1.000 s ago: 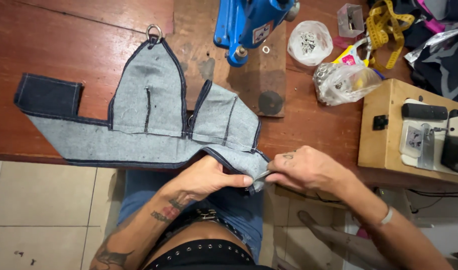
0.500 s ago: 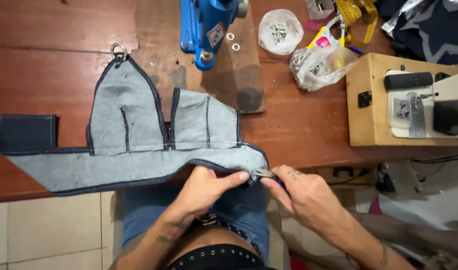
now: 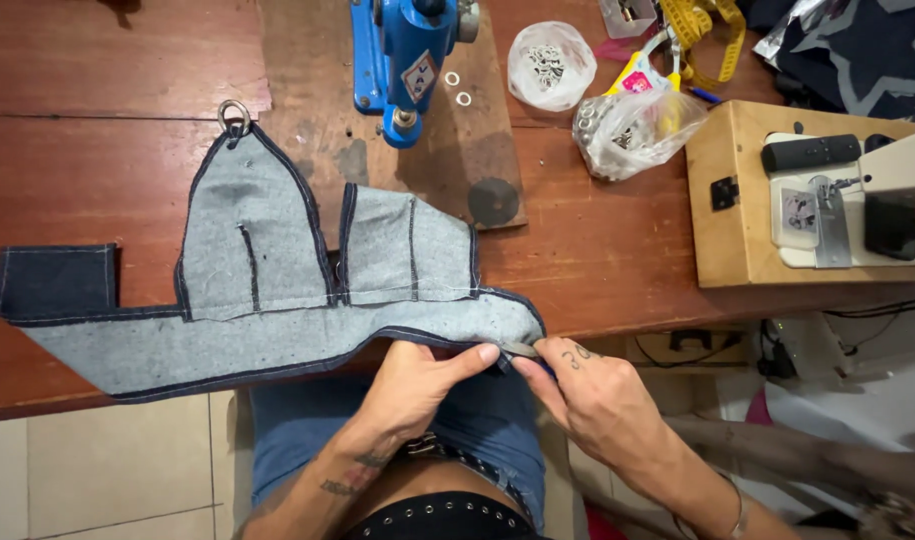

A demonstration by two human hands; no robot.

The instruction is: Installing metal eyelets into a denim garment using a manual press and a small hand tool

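A grey denim garment piece (image 3: 267,290) with dark blue edging lies inside out on the wooden table (image 3: 597,230), a metal ring (image 3: 233,115) at its top point. My left hand (image 3: 417,385) pinches the lower right edge of the denim at the table's front edge. My right hand (image 3: 592,395) meets it there, fingertips gripping the same corner together with a small metal part between the fingers. Both hands sit over my lap, just off the table.
A blue hand press (image 3: 409,55) stands on a wooden board at the back. Bags of metal eyelets (image 3: 549,62) and hardware (image 3: 632,125) lie to its right, beside a yellow tape measure (image 3: 702,25). A sewing machine (image 3: 857,200) on a wooden base fills the right side.
The view has shifted, so the table contents sit further right than before. Both hands stay pinched on the denim's right corner, with only small finger movements.
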